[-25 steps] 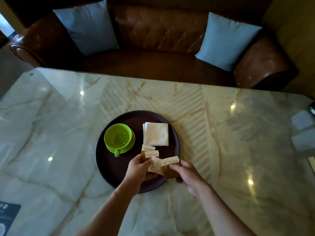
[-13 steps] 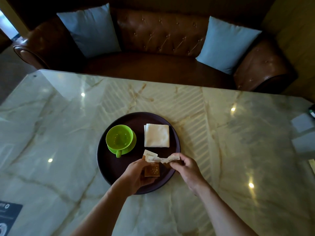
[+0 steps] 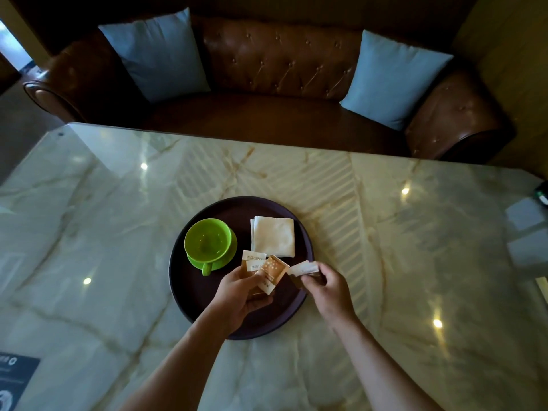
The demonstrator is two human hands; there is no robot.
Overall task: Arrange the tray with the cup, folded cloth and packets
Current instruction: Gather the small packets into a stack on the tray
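Both hands low centre over dark tray [image 3: 189, 292]: left hand [image 3: 237, 295] grips fanned packets [image 3: 264, 269], right hand [image 3: 326, 287] pinches one packet [image 3: 302, 268], likely sorting for placement. Beyond: green cup [image 3: 209, 243] left, folded cloth [image 3: 273, 240] right, both on tray. Sofa [image 3: 275, 69] at top.

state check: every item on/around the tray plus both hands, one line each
cup: upright on its saucer, looks empty, handle toward the camera
folded cloth: flat on tray, folded square
packets: several held in left hand, fanned
single packet: pinched by right hand
tray: flat on table
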